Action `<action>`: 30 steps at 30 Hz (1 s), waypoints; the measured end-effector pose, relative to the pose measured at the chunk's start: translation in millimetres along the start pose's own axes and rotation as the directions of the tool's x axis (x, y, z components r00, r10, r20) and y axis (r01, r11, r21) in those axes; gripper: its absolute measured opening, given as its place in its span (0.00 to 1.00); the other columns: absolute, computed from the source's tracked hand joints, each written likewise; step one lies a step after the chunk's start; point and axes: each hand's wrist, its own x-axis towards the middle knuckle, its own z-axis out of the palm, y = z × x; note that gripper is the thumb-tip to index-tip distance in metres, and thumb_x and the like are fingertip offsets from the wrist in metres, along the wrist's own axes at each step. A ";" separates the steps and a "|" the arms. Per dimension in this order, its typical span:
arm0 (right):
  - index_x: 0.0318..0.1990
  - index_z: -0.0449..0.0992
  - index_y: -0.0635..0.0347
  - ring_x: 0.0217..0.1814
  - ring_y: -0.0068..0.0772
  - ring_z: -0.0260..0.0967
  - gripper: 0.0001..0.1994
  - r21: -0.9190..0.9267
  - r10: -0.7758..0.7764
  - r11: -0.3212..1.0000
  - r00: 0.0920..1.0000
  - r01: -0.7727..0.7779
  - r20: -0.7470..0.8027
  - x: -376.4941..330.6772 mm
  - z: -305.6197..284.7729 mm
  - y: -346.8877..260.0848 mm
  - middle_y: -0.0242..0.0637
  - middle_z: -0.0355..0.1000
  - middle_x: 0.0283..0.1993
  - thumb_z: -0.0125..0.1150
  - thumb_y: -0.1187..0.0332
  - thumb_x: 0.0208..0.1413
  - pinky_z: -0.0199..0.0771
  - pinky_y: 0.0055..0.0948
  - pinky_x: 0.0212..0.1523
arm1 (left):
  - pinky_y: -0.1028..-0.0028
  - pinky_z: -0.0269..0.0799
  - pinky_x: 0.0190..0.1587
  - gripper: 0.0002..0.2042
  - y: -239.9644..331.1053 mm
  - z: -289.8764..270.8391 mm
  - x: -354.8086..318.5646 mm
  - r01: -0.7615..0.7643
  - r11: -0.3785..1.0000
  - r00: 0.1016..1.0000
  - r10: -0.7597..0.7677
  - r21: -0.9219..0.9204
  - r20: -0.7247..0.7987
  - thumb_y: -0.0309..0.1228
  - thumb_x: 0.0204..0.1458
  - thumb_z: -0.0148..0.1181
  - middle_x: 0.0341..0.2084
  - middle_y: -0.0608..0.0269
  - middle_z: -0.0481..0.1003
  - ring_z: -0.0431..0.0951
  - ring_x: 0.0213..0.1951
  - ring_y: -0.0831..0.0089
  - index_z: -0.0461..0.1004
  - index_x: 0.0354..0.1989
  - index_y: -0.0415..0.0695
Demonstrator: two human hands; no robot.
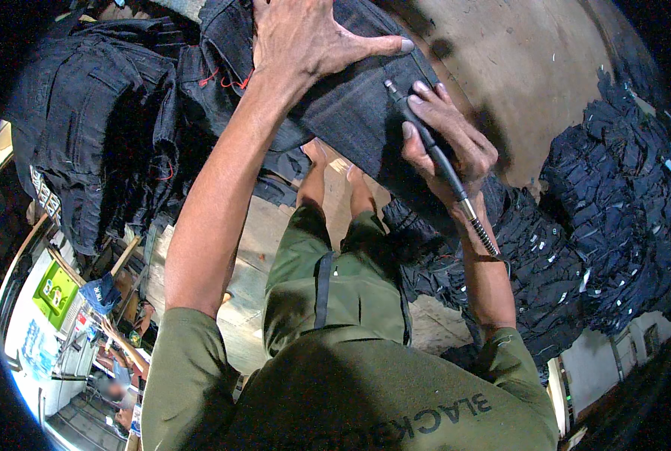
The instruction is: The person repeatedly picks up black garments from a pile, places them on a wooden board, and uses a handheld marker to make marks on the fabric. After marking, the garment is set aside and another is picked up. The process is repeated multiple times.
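Observation:
My left hand [305, 41] lies flat with fingers spread on a dark denim garment [350, 113] stretched in front of me, pressing it down. My right hand [448, 139] grips a slim black pen-like rotary tool [418, 128], its tip touching the denim just right of my left thumb. A flexible metal shaft [478, 222] runs from the tool's rear down along my right forearm. Red stitching marks show on the denim near my left wrist.
A heap of dark jeans [95, 128] hangs at the left. Piles of dark denim with small white tags [606, 203] fill the right. My green trousers and bare feet [335, 180] stand on a wooden floor below. A person sits at the lower left [114, 387].

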 end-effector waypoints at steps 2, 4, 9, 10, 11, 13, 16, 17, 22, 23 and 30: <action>0.46 0.87 0.63 0.59 0.45 0.84 0.13 -0.013 0.030 0.999 0.998 -0.031 -0.050 -0.3 0.0 0.3 0.43 0.87 0.47 0.75 0.75 0.52 0.76 0.53 0.70 | 0.48 0.48 0.77 0.47 0.4 -0.6 -0.2 -0.009 1.000 1.000 0.009 0.000 -0.012 0.68 0.36 0.77 0.66 0.47 0.68 0.59 0.75 0.48 0.76 0.57 0.41; 0.46 0.87 0.63 0.59 0.45 0.84 0.13 0.023 -0.010 1.000 1.000 0.009 0.015 -0.8 -0.7 0.5 0.43 0.86 0.47 0.75 0.75 0.52 0.76 0.53 0.70 | 0.48 0.48 0.77 0.47 0.3 -0.8 -0.4 -0.015 1.000 1.000 0.015 0.000 -0.019 0.68 0.36 0.77 0.66 0.47 0.69 0.60 0.74 0.48 0.76 0.57 0.41; 0.46 0.87 0.63 0.58 0.45 0.84 0.13 -0.016 0.027 0.999 0.999 -0.027 -0.017 -0.9 -1.8 1.5 0.44 0.86 0.47 0.75 0.75 0.51 0.78 0.52 0.68 | 0.48 0.49 0.76 0.47 -1.1 0.5 -0.4 -0.033 0.999 0.999 0.033 -0.002 -0.035 0.69 0.36 0.77 0.65 0.48 0.69 0.60 0.74 0.48 0.76 0.56 0.41; 0.46 0.87 0.64 0.58 0.45 0.84 0.13 -0.019 -0.031 0.999 0.999 0.031 0.026 -0.7 -1.5 1.6 0.45 0.86 0.48 0.75 0.75 0.51 0.79 0.53 0.67 | 0.48 0.49 0.76 0.47 -1.4 0.8 -0.3 -0.039 0.999 0.998 0.039 0.014 -0.040 0.69 0.36 0.77 0.65 0.48 0.69 0.60 0.74 0.48 0.76 0.56 0.41; 0.46 0.87 0.64 0.57 0.45 0.85 0.13 -0.028 -0.025 0.999 1.000 0.025 0.002 -0.6 -1.6 1.7 0.45 0.86 0.47 0.75 0.75 0.51 0.79 0.53 0.67 | 0.48 0.49 0.76 0.47 -1.7 0.9 -0.1 -0.045 0.999 0.998 0.047 0.029 -0.043 0.69 0.36 0.77 0.65 0.48 0.69 0.60 0.74 0.48 0.76 0.56 0.41; 0.45 0.87 0.64 0.57 0.45 0.85 0.13 -0.045 -0.015 0.999 0.999 0.013 -0.044 -0.8 -1.8 1.4 0.45 0.86 0.47 0.74 0.75 0.51 0.79 0.53 0.67 | 0.48 0.50 0.76 0.47 -1.7 0.9 -0.1 -0.042 0.999 0.998 0.043 0.029 -0.038 0.69 0.36 0.77 0.65 0.48 0.69 0.60 0.74 0.48 0.76 0.56 0.41; 0.45 0.87 0.64 0.57 0.45 0.85 0.13 -0.011 -0.022 1.000 1.000 0.023 0.009 -1.6 -3.6 0.3 0.45 0.86 0.47 0.74 0.76 0.51 0.79 0.53 0.67 | 0.48 0.50 0.76 0.47 -0.9 0.0 0.1 -0.025 1.000 0.999 0.025 0.002 -0.023 0.69 0.36 0.77 0.65 0.47 0.69 0.60 0.74 0.48 0.77 0.56 0.41; 0.45 0.87 0.64 0.57 0.45 0.85 0.13 0.004 -0.037 0.999 0.999 0.037 0.032 -1.7 -3.9 0.1 0.45 0.86 0.47 0.74 0.76 0.51 0.79 0.53 0.67 | 0.48 0.50 0.76 0.47 -0.6 -0.3 0.3 -0.026 1.000 0.999 0.026 0.001 -0.025 0.69 0.36 0.77 0.65 0.47 0.69 0.60 0.74 0.48 0.77 0.56 0.41; 0.44 0.87 0.64 0.57 0.45 0.85 0.12 0.005 -0.029 1.000 1.000 0.029 0.010 -1.6 -3.3 -1.1 0.45 0.86 0.46 0.74 0.76 0.50 0.78 0.52 0.68 | 0.48 0.49 0.76 0.47 -0.3 -0.5 0.9 -0.020 1.000 1.000 0.020 0.012 -0.019 0.69 0.36 0.77 0.65 0.48 0.69 0.60 0.74 0.48 0.77 0.56 0.41; 0.45 0.86 0.66 0.57 0.47 0.84 0.12 0.001 -0.005 1.000 1.000 0.005 -0.004 -1.8 -3.5 -1.9 0.46 0.86 0.47 0.73 0.76 0.52 0.77 0.53 0.69 | 0.48 0.49 0.76 0.47 -0.4 -0.2 0.9 -0.016 1.000 1.000 0.016 0.026 -0.014 0.69 0.36 0.77 0.65 0.48 0.69 0.60 0.74 0.48 0.77 0.56 0.41; 0.45 0.85 0.70 0.57 0.51 0.84 0.11 0.024 0.015 1.000 1.000 -0.015 0.018 -2.6 -6.5 -4.1 0.50 0.85 0.47 0.70 0.77 0.55 0.75 0.56 0.70 | 0.49 0.48 0.77 0.48 -1.7 2.1 0.6 -0.015 0.998 1.000 0.016 0.055 -0.014 0.70 0.36 0.76 0.66 0.48 0.69 0.60 0.75 0.49 0.76 0.56 0.41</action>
